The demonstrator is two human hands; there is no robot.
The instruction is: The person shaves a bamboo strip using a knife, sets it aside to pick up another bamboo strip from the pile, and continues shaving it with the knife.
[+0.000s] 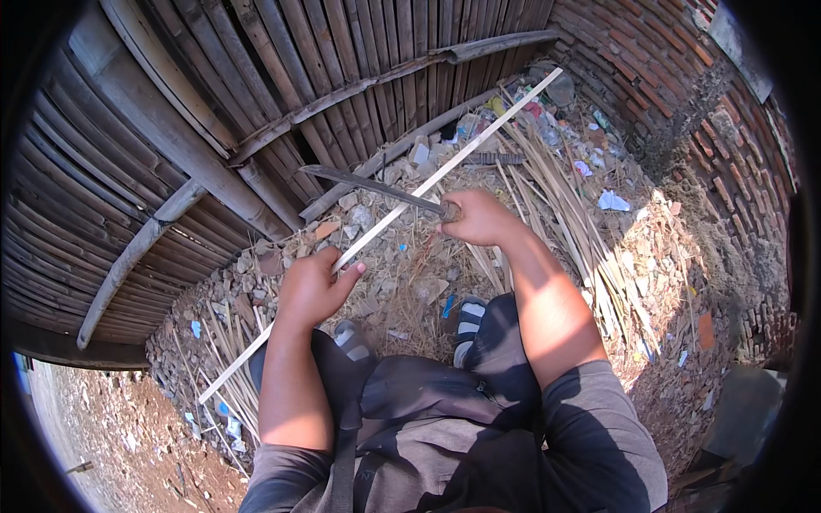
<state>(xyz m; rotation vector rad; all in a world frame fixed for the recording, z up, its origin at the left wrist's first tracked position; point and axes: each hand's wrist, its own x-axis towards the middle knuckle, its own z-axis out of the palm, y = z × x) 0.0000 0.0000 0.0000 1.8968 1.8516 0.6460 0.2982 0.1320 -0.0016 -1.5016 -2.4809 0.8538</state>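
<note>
A long pale strip, seemingly split bamboo point(466, 152), runs slantwise across the view from the lower left to the upper right. My left hand point(312, 289) is closed around it near its middle, with the thumb stretched along one side. In my right hand point(481, 218) is the handle of a machete point(376, 185), its dark blade pointing left. The blade crosses the strip a little beyond my left hand; whether it touches cannot be made out. My right fingers wrap round the handle and partly hide it.
Many pale strips point(577, 227) lie in a bundle on the right, and more strips point(235, 359) at left. A bamboo wall point(342, 77) stands ahead, a brick wall point(641, 68) at far right. Rubble and litter point(611, 201) cover the ground. A dark flat piece point(496, 159) lies beyond the machete.
</note>
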